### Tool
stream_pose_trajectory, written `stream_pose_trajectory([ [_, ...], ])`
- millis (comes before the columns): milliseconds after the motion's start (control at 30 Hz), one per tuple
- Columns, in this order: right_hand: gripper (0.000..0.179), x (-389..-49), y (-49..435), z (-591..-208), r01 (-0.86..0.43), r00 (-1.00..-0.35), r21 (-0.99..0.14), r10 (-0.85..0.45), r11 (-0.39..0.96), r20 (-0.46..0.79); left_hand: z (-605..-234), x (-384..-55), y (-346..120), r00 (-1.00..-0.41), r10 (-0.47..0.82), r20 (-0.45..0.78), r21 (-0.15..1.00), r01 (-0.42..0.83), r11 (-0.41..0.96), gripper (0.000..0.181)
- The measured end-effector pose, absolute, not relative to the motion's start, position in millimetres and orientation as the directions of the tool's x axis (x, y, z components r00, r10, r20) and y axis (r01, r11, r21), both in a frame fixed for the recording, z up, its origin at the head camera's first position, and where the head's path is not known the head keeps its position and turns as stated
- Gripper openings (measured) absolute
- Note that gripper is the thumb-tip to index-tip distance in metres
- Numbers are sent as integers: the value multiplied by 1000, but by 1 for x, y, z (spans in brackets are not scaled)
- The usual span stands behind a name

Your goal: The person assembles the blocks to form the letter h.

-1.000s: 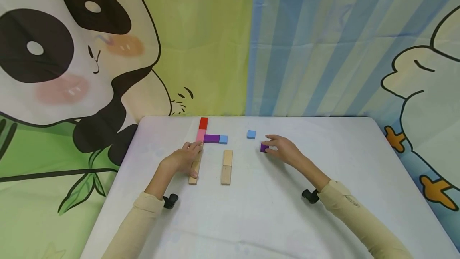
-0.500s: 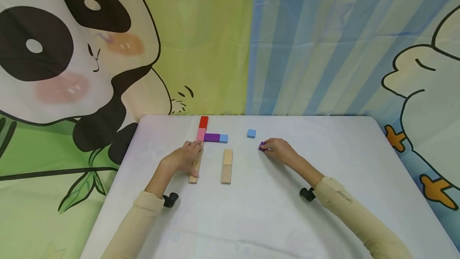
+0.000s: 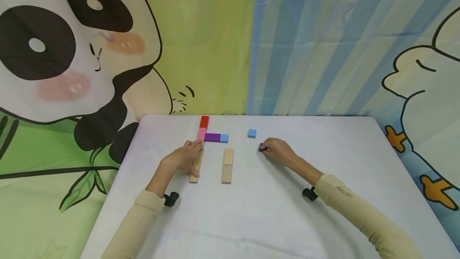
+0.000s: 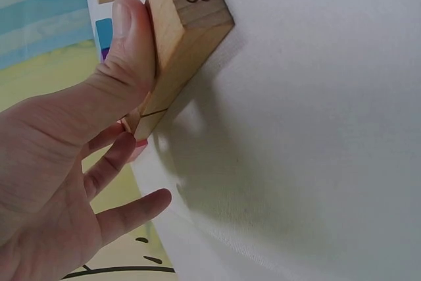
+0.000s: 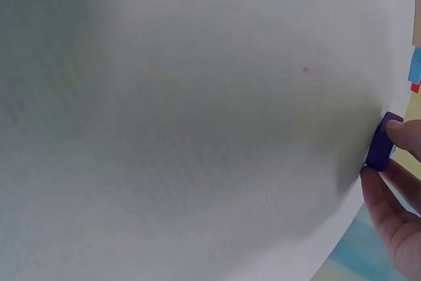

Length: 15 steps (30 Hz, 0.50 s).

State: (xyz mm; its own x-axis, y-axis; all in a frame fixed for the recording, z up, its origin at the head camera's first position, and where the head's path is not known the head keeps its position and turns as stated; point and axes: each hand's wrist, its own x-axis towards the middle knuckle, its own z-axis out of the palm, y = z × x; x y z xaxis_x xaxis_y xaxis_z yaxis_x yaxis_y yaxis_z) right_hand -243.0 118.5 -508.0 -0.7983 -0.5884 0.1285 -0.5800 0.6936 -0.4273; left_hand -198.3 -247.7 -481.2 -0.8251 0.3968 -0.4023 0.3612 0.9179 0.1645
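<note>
My left hand (image 3: 182, 159) holds a row of plain wooden blocks (image 3: 193, 178) at the table's left, its thumb along the side and fingertips at the far end. In the left wrist view the nearest wooden block (image 4: 191, 1) shows the number 48 on its end. Beyond that row, a pink block (image 3: 201, 134) and a red block (image 3: 204, 122) continue the line. A purple block (image 3: 213, 137) branches rightward from the pink one, with a blue block (image 3: 224, 138) at its end. My right hand (image 3: 282, 152) pinches a small purple block (image 5: 381, 146) between thumb and fingers, close over the tabletop.
A loose blue block (image 3: 252, 133) lies behind and left of my right hand. Between the hands, two wooden blocks (image 3: 227, 167) lie end to end. The white table (image 3: 251, 219) meets a cartoon-printed curtain (image 3: 205, 43) at its back edge.
My right thumb and fingers have drawn together around the small purple block, which has turned and shifted slightly left. My left hand stays in place on the wooden row.
</note>
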Motion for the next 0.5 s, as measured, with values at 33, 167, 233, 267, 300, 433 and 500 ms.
stream_pose_trajectory([
  [33,17,-242,118,-509,-587,-792,-435,-596,682,134,-481,-198,-248,-824,398,-404,167,361,917,105],
  [167,19,-241,112,-512,-631,-757,-427,-633,647,159,-480,-196,-248,-820,405,-405,177,365,914,104],
  [233,22,-242,105,-510,-653,-741,-405,-652,640,163,-478,-195,-248,-821,402,-406,176,361,916,104],
  [267,24,-244,100,-509,-664,-732,-390,-661,639,164,-478,-195,-248,-822,402,-403,173,363,916,104],
  [300,26,-246,95,-506,-670,-727,-379,-667,638,163,-478,-195,-248,-823,401,-403,169,363,916,104],
  [433,32,-259,71,-493,-679,-711,-396,-688,618,144,-478,-197,-248,-824,399,-402,164,364,917,103],
  [500,33,-266,59,-489,-673,-707,-419,-697,609,123,-479,-197,-247,-820,404,-404,165,369,914,103],
])
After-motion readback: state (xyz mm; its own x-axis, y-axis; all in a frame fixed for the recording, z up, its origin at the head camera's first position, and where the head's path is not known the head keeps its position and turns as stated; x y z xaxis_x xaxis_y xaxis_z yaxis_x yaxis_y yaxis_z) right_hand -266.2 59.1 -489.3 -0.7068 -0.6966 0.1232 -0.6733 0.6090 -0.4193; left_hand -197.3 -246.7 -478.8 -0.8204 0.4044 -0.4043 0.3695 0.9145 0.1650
